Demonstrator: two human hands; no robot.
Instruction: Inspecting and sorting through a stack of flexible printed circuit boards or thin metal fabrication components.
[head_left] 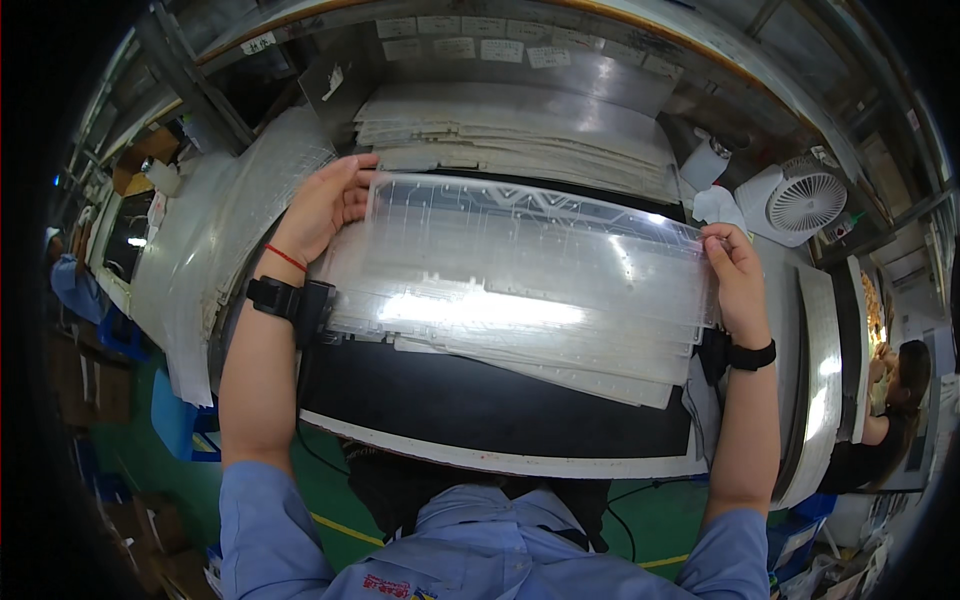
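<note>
A clear plastic sheet (pixel 500 235) with printed line patterns is held up, slightly tilted, above a stack of similar translucent sheets (pixel 530 365) on the black mat. At its upper left corner is my left hand (pixel 325 205), fingers curled against the edge. My right hand (pixel 735 265) pinches the right edge near the upper corner, thumb in front. Bright glare covers the middle of the sheets. Black straps with small devices sit on both wrists.
Behind lies another pile of sheets (pixel 520 130). A large stack of sheets (pixel 225 230) stands on the left. At the right are a white fan (pixel 800 200), a white bottle (pixel 706 163) and curved sheets (pixel 822 390). Another person (pixel 890 420) works at the far right.
</note>
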